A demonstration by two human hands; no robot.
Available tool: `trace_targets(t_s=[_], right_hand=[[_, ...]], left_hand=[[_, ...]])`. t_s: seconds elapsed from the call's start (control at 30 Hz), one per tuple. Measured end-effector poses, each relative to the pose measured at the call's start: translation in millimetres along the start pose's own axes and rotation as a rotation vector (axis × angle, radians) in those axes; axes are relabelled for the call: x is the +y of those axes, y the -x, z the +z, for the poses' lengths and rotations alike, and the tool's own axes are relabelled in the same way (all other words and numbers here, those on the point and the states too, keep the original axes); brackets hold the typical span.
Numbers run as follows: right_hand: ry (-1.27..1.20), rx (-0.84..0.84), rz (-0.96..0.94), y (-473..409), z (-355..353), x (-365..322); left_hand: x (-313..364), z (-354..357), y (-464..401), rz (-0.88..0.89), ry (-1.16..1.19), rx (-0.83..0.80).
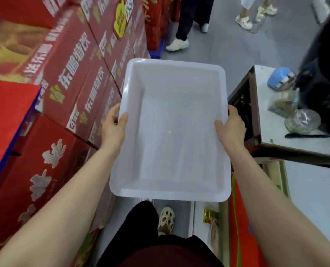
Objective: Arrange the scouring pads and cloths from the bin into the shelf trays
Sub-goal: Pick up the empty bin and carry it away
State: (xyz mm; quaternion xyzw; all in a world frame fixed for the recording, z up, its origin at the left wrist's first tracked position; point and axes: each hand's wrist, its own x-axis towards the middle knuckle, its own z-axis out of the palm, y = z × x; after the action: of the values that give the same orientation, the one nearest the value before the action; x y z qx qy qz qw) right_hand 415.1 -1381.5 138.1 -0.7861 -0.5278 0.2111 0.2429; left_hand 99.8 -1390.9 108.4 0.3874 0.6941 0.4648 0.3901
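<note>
Shop aisle with a grey floor (227, 41), basically. Both hands carry a white plastic bin (170, 132) out in front, nothing inside it. Left hand (114, 126) grips the left rim, thumb hooked over the edge, fingers underneath. Right hand (231, 126) does the same on the right rim. Stacked red cartons (67, 83) sit just outside the left hand, and a white counter (272, 116) with a blue tape dispenser (279, 79) lies past the right hand.

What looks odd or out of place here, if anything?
The white bin, held by the left hand and right hand at its side rims, is empty: no scouring pads or cloths show. Nothing looks spilled or damaged.
</note>
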Motion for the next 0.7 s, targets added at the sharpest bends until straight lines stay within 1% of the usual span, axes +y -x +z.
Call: trace_targets(t_s=[0.1,0.3,0.4,0.57,0.7], right_hand=[[-0.042,0.021,-0.033,-59,12,-23],[-0.035,0.083,-0.009,-180,32,-72],[-0.037,0.096,0.013,-242,38,-89],[-0.036,0.117,0.041,-359,51,-108],[-0.042,0.086,0.035,-465,64,-125]], left_hand=[[18,20,-54,-0.004,0.013,0.015],[62,62,-175,0.04,0.009,-0.021],[82,88,-240,0.032,0.005,-0.032],[119,146,-339,0.037,-0.017,-0.045],[136,198,-428,0.019,-0.002,-0.062]])
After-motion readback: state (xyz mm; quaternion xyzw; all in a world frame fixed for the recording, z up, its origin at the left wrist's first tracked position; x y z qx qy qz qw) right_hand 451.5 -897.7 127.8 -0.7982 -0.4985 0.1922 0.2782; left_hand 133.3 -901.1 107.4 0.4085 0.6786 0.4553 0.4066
